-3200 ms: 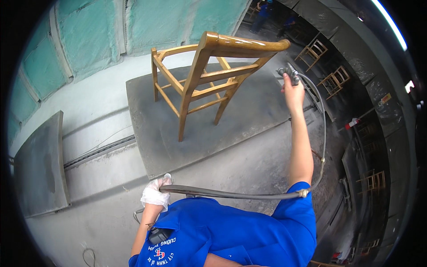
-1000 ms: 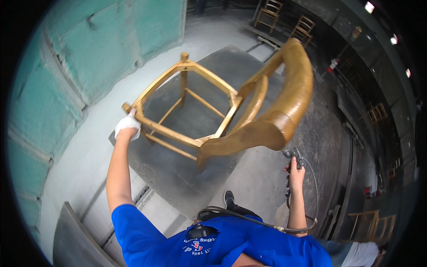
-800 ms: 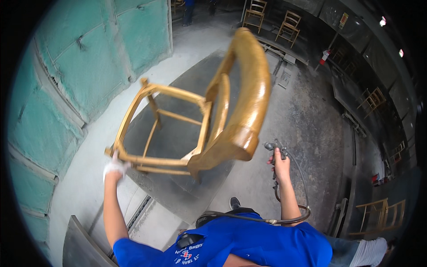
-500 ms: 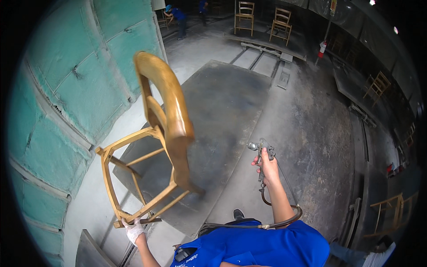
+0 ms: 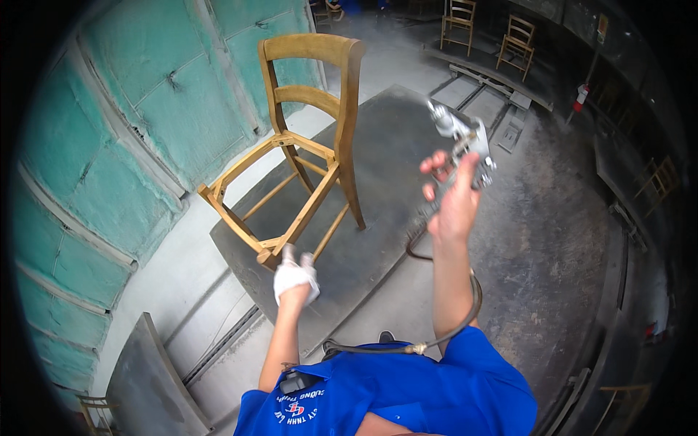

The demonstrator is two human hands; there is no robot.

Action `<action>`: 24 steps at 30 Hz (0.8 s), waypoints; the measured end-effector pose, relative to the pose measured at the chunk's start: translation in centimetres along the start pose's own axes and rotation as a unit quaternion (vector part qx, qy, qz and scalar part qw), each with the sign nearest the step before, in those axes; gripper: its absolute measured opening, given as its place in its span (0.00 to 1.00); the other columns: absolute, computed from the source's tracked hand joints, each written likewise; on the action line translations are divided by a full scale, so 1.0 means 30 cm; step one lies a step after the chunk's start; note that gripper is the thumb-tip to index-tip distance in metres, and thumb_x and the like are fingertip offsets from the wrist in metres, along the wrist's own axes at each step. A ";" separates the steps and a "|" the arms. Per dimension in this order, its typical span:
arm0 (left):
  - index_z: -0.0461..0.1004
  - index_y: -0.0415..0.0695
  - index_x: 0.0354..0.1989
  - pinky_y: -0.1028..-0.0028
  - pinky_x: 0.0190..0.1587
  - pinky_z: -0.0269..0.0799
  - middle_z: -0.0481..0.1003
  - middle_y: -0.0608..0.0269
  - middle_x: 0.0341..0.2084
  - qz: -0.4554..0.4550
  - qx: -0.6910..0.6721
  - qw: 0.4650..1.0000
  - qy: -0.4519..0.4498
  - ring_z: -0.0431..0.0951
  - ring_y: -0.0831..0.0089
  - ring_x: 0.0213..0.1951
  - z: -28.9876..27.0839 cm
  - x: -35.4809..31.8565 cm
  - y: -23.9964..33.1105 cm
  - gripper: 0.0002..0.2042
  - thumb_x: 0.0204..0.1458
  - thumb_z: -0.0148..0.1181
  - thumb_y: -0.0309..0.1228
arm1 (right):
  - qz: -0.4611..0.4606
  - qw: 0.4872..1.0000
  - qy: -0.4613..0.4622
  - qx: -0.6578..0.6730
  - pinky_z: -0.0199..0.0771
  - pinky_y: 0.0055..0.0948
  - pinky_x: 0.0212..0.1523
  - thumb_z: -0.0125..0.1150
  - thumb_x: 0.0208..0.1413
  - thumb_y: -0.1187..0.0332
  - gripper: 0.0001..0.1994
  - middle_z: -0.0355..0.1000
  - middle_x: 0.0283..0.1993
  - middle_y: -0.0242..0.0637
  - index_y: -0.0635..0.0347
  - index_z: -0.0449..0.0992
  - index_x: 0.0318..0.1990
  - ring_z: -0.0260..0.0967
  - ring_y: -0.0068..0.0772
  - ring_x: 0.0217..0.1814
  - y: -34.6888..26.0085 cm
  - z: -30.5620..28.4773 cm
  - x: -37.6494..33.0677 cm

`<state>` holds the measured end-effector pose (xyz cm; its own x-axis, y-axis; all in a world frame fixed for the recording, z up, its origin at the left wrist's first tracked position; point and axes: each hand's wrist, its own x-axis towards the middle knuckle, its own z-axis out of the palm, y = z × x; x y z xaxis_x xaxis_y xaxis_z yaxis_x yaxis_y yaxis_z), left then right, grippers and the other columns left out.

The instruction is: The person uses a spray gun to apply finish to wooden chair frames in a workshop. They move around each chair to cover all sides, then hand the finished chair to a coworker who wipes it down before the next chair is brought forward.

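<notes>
A bare wooden chair (image 5: 305, 152) without a seat panel stands upright on a grey platform (image 5: 392, 182). My left hand (image 5: 294, 275), in a white glove, is at the near front corner of the seat frame, fingers stretched up beside it and not wrapped around the wood. My right hand (image 5: 454, 200) is raised to the right of the chair and grips a metal spray gun (image 5: 464, 136). The gun's hose (image 5: 443, 336) loops down past my forearm to my blue shirt.
Green panelled walls (image 5: 145, 131) close off the left side. A grey board (image 5: 149, 385) leans at the lower left. Several more wooden chairs (image 5: 520, 36) stand at the far top, others at the right edge. Floor rails (image 5: 218, 349) run beside the platform.
The chair was swung round in the air by my left hand and now stands upright on the platform. My right hand has lifted the spray gun higher.
</notes>
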<state>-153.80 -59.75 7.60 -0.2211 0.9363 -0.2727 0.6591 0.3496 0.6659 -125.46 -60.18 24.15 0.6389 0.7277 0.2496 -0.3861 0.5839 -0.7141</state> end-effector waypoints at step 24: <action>0.83 0.40 0.29 0.72 0.12 0.57 0.58 0.69 0.06 -0.237 -0.181 0.954 0.036 0.62 0.76 0.08 -0.014 -0.645 -0.440 0.27 0.66 0.48 0.50 | 0.253 0.907 0.097 -0.323 0.72 0.24 0.21 0.61 0.65 0.55 0.16 0.72 0.26 0.30 0.61 0.77 0.40 0.70 0.21 0.23 1.089 -0.681 -0.094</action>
<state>-158.52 -82.48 4.37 -0.4894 0.6660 -0.5629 0.1844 0.7100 0.6796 -126.26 -50.51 -13.25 0.6169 0.7309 -0.2919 -0.2327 -0.1850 -0.9548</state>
